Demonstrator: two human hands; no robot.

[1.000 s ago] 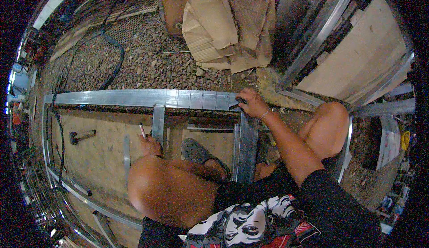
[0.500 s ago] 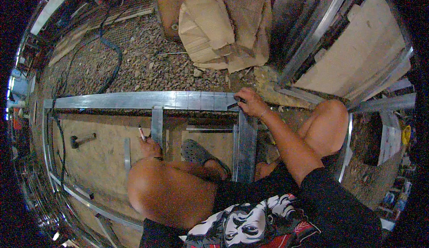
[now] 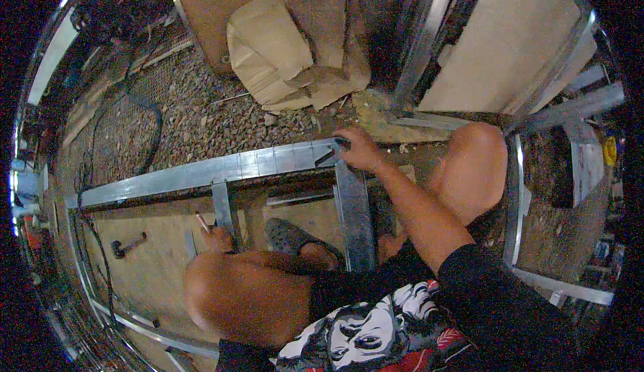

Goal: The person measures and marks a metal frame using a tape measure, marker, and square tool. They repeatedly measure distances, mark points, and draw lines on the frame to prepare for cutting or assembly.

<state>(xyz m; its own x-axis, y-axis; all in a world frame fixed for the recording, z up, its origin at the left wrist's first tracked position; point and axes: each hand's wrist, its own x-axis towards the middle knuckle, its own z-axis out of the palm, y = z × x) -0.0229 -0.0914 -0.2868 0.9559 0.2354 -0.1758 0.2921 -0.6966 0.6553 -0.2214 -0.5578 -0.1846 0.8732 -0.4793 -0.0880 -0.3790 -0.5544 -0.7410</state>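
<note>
A long silver metal bar (image 3: 201,171) of a frame runs across in front of me, with several thin dark lines across its face. My right hand (image 3: 360,149) is closed at the bar's right end, around a small dark thing mostly hidden by the fingers. Beside those fingertips, a dark angular mark or notch (image 3: 327,158) shows on the metal. My left hand (image 3: 219,240) is low beside my left knee, closed on a slim whitish marker (image 3: 202,222) that points up and left. That hand is next to a short metal crosspiece (image 3: 223,204).
A hammer (image 3: 128,245) lies on the board (image 3: 157,224) inside the frame. A wider metal crosspiece (image 3: 355,218) stands between my legs. Beyond the bar are gravel (image 3: 194,114), torn cardboard (image 3: 268,46) and a dark cable (image 3: 157,137). Metal profiles and panels (image 3: 496,43) lean at the right.
The view has turned, so the bar now slopes up to the right and the surroundings have shifted left. Both hands keep their places: right at the bar's end, left with the marker.
</note>
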